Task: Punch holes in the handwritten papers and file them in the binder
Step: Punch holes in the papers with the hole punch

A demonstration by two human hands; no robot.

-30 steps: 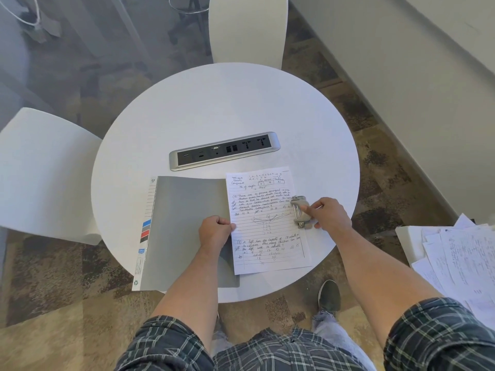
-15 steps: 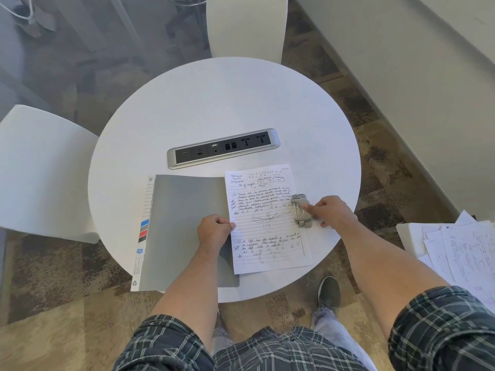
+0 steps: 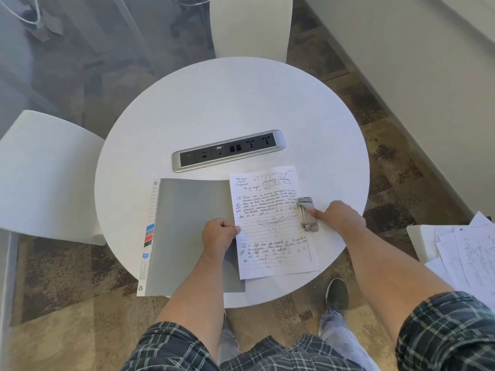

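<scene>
A handwritten paper lies on the round white table, overlapping the right edge of a grey binder that lies flat. My left hand pinches the paper's left edge where it meets the binder. A small metal hole punch sits over the paper's right edge, about halfway down. My right hand is against the punch from the right, index finger stretched onto it and the other fingers curled.
A silver power socket strip is set into the table behind the paper. White chairs stand at the left and at the far side. A loose pile of more handwritten papers lies on a white surface at the right.
My right hand has gone from pinching the punch to laying its index finger along it. Paper, binder and left hand have stayed put.
</scene>
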